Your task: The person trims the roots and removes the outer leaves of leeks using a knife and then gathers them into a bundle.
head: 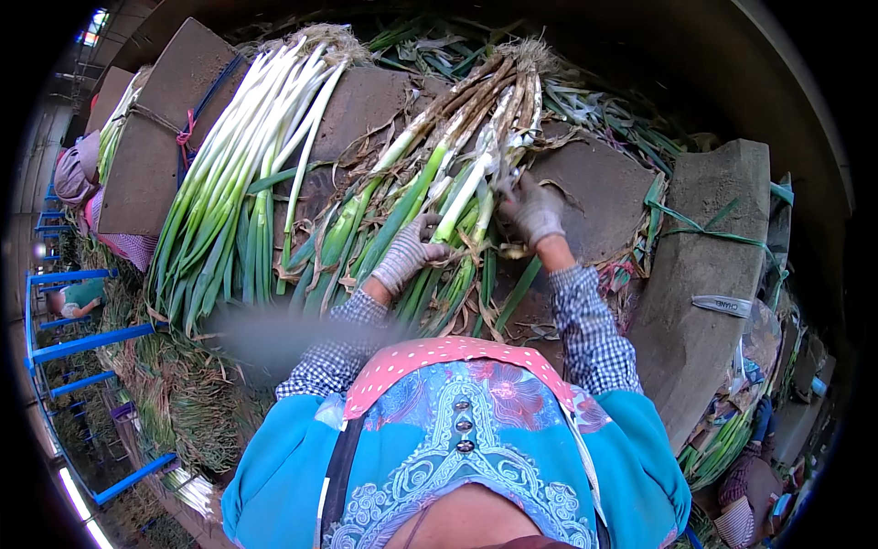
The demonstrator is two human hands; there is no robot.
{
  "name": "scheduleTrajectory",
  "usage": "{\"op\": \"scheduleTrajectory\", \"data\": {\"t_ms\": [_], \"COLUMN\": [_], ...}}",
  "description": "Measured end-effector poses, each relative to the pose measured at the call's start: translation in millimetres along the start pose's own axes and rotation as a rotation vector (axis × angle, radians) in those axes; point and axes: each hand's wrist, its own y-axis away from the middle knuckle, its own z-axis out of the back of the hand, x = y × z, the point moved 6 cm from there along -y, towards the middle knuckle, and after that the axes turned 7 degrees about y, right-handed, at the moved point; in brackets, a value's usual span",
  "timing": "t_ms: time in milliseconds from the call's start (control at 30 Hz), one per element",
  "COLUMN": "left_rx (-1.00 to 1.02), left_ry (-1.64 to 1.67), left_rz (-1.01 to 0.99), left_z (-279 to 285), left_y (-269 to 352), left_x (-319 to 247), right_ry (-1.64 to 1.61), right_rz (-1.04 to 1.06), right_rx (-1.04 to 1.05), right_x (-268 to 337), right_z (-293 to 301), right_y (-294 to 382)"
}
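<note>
My left hand (406,255), in a knitted work glove, grips a green onion stalk (466,195) where its white shank turns green. To the right, my right hand (536,209), gloved and motion-blurred, has its fingertips beside the stalks; whether they pinch a loose skin cannot be made out. Under and beyond both hands lies a bundle of soil-stained green onions (504,82) with brown outer skins, roots pointing away from me. Left of it rests a pile of clean white green onions (274,117), their green leaves towards me.
Dry leaf scraps litter the brown work board (590,189). Upright divider boards stand left (154,151) and right (713,206), bound with cord. Trimmed leaves (603,113) lie behind the board. Blue metal rails (89,343) and onion heaps (199,405) are at left. Other people sit at both sides.
</note>
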Motion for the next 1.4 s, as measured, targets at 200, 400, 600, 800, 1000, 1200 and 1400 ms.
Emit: {"op": "scheduleTrajectory", "data": {"t_ms": [200, 400, 600, 800, 1000, 1200, 1400], "left_rx": [0.006, -0.041, -0.057, -0.149, -0.282, -0.133, -0.188], "left_ry": [0.166, 0.187, 0.093, -0.312, -0.682, -0.046, -0.024], "left_rz": [0.013, -0.002, 0.013, -0.103, -0.254, -0.044, -0.016], "left_z": [7, 8, 10, 20, 27, 40, 31], "left_y": [6, 17, 43, 60, 63, 66, 71], "left_x": [-8, -7, -22, -34, -44, -45, -49], "right_ry": [-0.187, -0.083, 0.109, -0.004, -0.085, -0.146, -0.140], "right_rz": [0.176, 0.113, -0.042, 0.042, 0.091, 0.010, 0.093], "right_rx": [-0.061, -0.035, 0.077, 0.012, 0.086, 0.046, -0.065], "right_x": [18, 30, 16, 9, 22, 34, 22], "right_z": [-1, -36, 9, 38, -10, 9, 16], "right_y": [62, 88, -18, -44, 74, 36, -5]}}
